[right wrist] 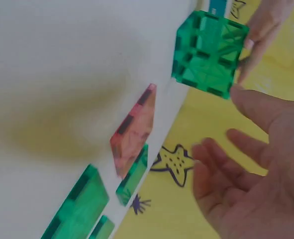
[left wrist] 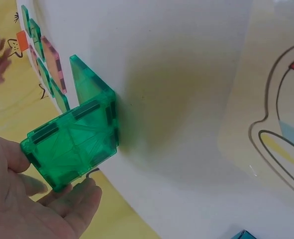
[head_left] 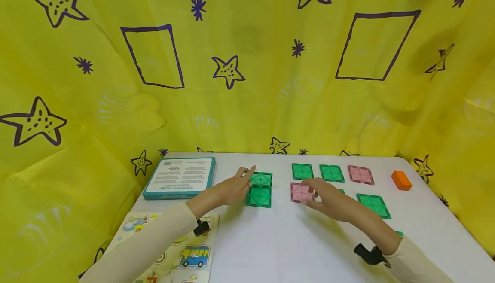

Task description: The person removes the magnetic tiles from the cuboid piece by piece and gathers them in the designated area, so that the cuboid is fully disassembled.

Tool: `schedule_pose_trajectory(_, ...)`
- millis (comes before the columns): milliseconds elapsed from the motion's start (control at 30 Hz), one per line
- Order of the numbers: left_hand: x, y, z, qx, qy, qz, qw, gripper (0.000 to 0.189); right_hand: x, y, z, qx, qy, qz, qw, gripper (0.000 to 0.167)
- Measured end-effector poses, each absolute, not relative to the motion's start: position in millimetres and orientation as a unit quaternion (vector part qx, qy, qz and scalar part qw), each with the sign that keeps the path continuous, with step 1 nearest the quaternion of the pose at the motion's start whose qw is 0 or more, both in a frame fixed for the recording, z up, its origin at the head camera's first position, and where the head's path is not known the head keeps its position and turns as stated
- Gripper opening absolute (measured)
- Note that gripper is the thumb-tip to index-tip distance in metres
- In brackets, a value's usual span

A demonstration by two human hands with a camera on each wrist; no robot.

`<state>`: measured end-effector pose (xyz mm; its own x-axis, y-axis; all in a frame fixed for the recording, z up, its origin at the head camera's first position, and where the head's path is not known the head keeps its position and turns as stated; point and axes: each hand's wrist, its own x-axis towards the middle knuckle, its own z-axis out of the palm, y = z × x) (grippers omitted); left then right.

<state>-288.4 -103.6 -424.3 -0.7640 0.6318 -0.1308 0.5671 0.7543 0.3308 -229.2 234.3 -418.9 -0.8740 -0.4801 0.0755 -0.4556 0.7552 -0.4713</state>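
Observation:
At mid-table, my left hand pinches a translucent green magnetic tile by its outer edge, between thumb and fingers. That tile stands up from the table and meets a second green tile along one side. In the head view the green pieces overlap as two stacked squares. My right hand hovers by a pink square tile, fingers loosely bent. The right wrist view shows a gap between that hand and the pink tile, with nothing in its grasp.
Several green tiles and another pink tile lie to the right, with an orange block beyond them. A teal-edged box sits back left, a picture puzzle board in front of it. Yellow patterned cloth hangs behind the table.

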Motion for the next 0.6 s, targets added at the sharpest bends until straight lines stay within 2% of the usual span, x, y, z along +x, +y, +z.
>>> schedule_pose_trajectory(133,-289.6,-101.9,-428.3,0.286,0.929,0.194,0.134,0.062,-254.0,209.1,-423.2,-0.297,0.918,-0.264,0.004,0.047)
schedule_pose_trajectory(300,-290.2,-103.3,-430.4,0.282,0.927,0.207,0.132,0.062,-280.2,176.5,-424.4,-0.328,0.914,-0.239,-0.022,0.049)
schedule_pose_trajectory(467,-289.1,-104.4,-429.3,0.287,0.927,0.208,0.121,0.062,-296.5,150.1,-421.8,-0.351,0.914,-0.204,-0.018,0.048)
schedule_pose_trajectory(600,-287.6,-105.1,-429.4,0.286,0.928,0.207,0.118,0.062,-303.6,136.5,-423.3,-0.377,0.911,-0.160,-0.042,0.044)
